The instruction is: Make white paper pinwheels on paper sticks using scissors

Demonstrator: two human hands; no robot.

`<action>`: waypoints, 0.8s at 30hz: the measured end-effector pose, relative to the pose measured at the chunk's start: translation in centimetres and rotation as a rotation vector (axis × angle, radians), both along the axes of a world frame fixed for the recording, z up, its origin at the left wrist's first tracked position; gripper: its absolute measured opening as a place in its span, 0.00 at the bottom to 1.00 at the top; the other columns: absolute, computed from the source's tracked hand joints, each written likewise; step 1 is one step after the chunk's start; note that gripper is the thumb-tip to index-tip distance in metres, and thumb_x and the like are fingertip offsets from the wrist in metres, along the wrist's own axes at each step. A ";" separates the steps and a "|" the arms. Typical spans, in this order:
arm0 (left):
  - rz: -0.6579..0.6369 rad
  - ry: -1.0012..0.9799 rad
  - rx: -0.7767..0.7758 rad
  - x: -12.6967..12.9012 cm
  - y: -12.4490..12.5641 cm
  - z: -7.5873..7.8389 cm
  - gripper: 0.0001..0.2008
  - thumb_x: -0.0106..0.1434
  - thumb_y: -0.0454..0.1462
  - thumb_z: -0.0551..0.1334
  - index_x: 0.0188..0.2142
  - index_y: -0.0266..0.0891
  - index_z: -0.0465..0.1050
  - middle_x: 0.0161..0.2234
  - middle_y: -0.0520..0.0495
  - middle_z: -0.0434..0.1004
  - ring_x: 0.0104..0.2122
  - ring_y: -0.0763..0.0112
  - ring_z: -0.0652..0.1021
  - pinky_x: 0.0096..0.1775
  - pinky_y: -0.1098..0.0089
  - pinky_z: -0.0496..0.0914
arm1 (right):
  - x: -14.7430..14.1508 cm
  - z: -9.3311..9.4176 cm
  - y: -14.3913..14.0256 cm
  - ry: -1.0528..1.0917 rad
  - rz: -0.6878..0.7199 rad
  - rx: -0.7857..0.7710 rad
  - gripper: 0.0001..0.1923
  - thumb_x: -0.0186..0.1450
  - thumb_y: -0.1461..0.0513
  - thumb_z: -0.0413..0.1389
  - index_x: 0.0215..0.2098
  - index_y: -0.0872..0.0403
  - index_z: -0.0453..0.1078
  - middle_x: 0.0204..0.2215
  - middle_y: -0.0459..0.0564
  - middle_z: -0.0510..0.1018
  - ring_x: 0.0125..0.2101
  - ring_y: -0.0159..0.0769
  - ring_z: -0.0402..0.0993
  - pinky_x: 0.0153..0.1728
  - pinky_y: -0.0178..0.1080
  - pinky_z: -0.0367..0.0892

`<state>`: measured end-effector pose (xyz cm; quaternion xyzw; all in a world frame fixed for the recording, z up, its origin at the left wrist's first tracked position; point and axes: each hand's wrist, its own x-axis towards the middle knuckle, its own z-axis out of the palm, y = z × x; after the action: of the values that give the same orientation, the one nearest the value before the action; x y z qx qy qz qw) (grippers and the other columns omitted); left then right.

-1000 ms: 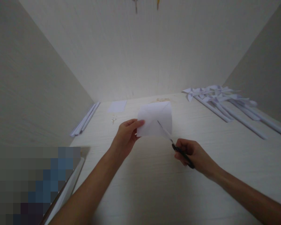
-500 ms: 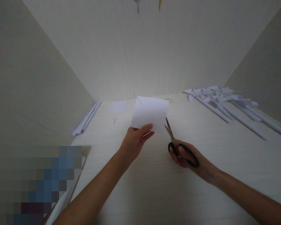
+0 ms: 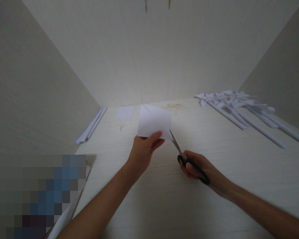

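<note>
My left hand (image 3: 142, 152) pinches the lower edge of a folded white paper sheet (image 3: 153, 121) and holds it above the pale wooden table (image 3: 164, 192). My right hand (image 3: 198, 167) grips black-handled scissors (image 3: 186, 159). Their blades point up and left, with the tip at the sheet's lower right corner.
Several white paper pinwheels on rolled paper sticks (image 3: 241, 108) lie at the back right. Rolled paper sticks (image 3: 91, 126) rest along the left wall. A small flat paper sheet (image 3: 125, 113) and a tiny scrap (image 3: 121, 126) lie near the back. White paper (image 3: 64, 215) sticks out at lower left.
My left hand has shifted its grip from the sheet's left side to its lower edge and turned the sheet. The scissors came off the sheet's face, and their tip now meets its lower right corner.
</note>
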<state>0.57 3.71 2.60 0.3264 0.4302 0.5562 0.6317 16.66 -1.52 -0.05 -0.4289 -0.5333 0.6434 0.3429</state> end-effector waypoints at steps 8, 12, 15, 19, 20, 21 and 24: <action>0.012 0.011 -0.010 0.1 0.0 0.1 0.03 0.45 0.30 0.65 0.22 0.35 0.71 0.24 0.52 0.75 0.27 0.77 0.76 0.31 0.76 0.72 | 0.0 -0.1 0.1 -0.020 -0.041 -0.008 0.27 0.46 0.42 0.56 0.23 0.55 0.57 0.18 0.41 0.60 0.18 0.24 0.51 0.19 0.32 0.47; 0.009 0.009 -0.003 0.0 0.0 0.0 0.07 0.44 0.30 0.65 0.27 0.36 0.73 0.26 0.52 0.76 0.28 0.75 0.76 0.33 0.75 0.72 | -0.1 -0.2 0.1 -0.019 -0.052 -0.002 0.26 0.46 0.42 0.57 0.22 0.55 0.57 0.17 0.41 0.60 0.18 0.24 0.52 0.19 0.32 0.48; 0.007 0.013 -0.002 0.1 -0.1 0.0 0.10 0.45 0.30 0.65 0.30 0.37 0.74 0.27 0.52 0.77 0.29 0.75 0.76 0.32 0.76 0.71 | -0.1 -0.3 0.2 -0.035 -0.064 0.015 0.25 0.46 0.44 0.57 0.21 0.55 0.57 0.17 0.40 0.60 0.18 0.24 0.52 0.18 0.32 0.49; 0.023 0.009 -0.009 0.1 -0.1 -0.1 0.10 0.45 0.30 0.65 0.30 0.36 0.74 0.26 0.52 0.76 0.28 0.77 0.76 0.32 0.77 0.71 | 0.0 -0.5 0.2 -0.056 -0.070 0.036 0.23 0.48 0.45 0.57 0.22 0.55 0.58 0.18 0.41 0.61 0.19 0.25 0.55 0.20 0.32 0.52; 0.023 0.005 -0.007 0.2 -0.1 -0.1 0.10 0.45 0.30 0.65 0.30 0.36 0.74 0.27 0.52 0.76 0.28 0.77 0.76 0.32 0.77 0.72 | 0.0 -0.5 0.2 -0.059 -0.070 0.037 0.23 0.48 0.45 0.57 0.22 0.55 0.58 0.18 0.41 0.61 0.19 0.25 0.55 0.20 0.32 0.52; 0.021 0.000 -0.004 0.2 -0.1 -0.1 0.09 0.45 0.30 0.65 0.30 0.36 0.74 0.27 0.52 0.76 0.28 0.77 0.76 0.31 0.77 0.72 | 0.0 -0.5 0.2 -0.062 -0.067 0.038 0.23 0.48 0.45 0.57 0.23 0.55 0.58 0.18 0.41 0.61 0.19 0.25 0.55 0.20 0.32 0.52; 0.016 -0.012 -0.005 0.2 -0.1 -0.1 0.08 0.46 0.30 0.65 0.29 0.36 0.74 0.26 0.53 0.76 0.27 0.78 0.76 0.30 0.78 0.72 | 0.0 -0.4 0.1 -0.070 -0.065 0.044 0.23 0.48 0.45 0.57 0.23 0.55 0.58 0.18 0.41 0.61 0.19 0.25 0.54 0.20 0.32 0.51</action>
<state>0.77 3.61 2.51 0.3179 0.4304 0.5621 0.6307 16.64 -1.37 -0.50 -0.4605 -0.5447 0.6048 0.3542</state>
